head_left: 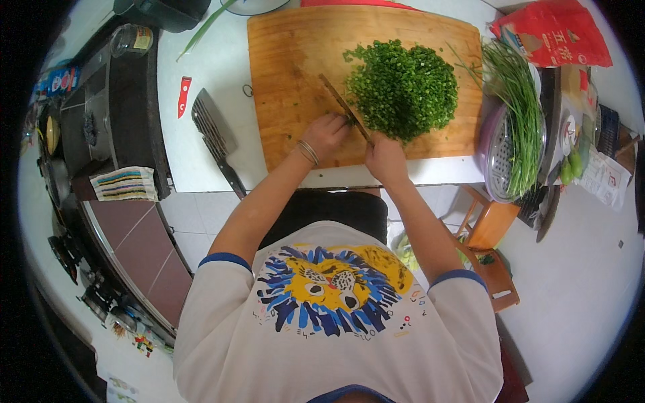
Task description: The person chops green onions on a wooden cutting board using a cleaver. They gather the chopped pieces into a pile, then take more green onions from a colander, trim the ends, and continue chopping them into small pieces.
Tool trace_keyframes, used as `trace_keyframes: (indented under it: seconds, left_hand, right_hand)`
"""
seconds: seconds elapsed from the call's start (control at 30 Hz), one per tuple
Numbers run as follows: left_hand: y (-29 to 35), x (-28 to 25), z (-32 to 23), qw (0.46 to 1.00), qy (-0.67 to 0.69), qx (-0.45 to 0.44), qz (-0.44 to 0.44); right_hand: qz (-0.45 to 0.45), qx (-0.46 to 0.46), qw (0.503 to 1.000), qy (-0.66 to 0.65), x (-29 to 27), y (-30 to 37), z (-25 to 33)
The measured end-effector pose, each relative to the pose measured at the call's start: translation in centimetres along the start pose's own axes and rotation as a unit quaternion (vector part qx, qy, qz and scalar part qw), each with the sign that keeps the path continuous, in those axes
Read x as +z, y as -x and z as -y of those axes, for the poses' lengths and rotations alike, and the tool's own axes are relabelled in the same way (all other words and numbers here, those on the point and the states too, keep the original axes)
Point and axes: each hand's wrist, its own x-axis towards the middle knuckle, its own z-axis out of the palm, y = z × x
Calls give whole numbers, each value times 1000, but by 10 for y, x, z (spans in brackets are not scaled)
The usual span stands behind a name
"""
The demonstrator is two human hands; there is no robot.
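Note:
A kitchen knife (344, 106) stands edge-down on the wooden cutting board (289, 54), its blade slanting away to the far left. My right hand (387, 160) is closed around its handle at the board's near edge. Left of the blade, my left hand (325, 136) rests on the board with bent fingers pressed together. A speck of green shows at its fingertips, but what they hold is hidden. Just right of the knife lies a big heap of finely chopped garlic chives (406, 87). Several thin bands circle my left wrist.
A slotted cleaver (213, 134) and a red-handled peeler-like tool (183, 97) lie left of the board. To the right, a purple basin with a colander (497, 161) bears long whole chives (521, 114). Behind it is a red bag (554, 33). A wooden stool (494, 221) stands below.

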Motion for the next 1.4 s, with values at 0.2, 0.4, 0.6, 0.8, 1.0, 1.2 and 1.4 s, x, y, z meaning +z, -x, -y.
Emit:
trace_keyframes:
  seconds: [0.2,0.4,0.6,0.8,1.0,1.2,1.4]
  left_hand:
    - [6,8,2,1000,13,-6,11]
    - [0,5,10,999,28,24,23]
    - [-15,10,8,998,48,11,28]
    - [-17,11,8,999,27,28,6]
    - [-16,9,8,1000,22,19,1]
    - [-7,16,10,998,37,1,41]
    - [-7,9,0,998,60,-12,16]
  right_hand:
    - [62,46,996,42,6,-19,8]
    - [-39,30,995,-83,3,-41,15]
    - [-45,25,997,-64,-7,-20,-15]
    - [4,42,999,1,-9,-3,-4]
    - [5,45,999,9,6,-13,-9]
    - [-15,50,999,-12,-1,-36,20]
    - [-68,18,989,-129,-1,-29,-10]
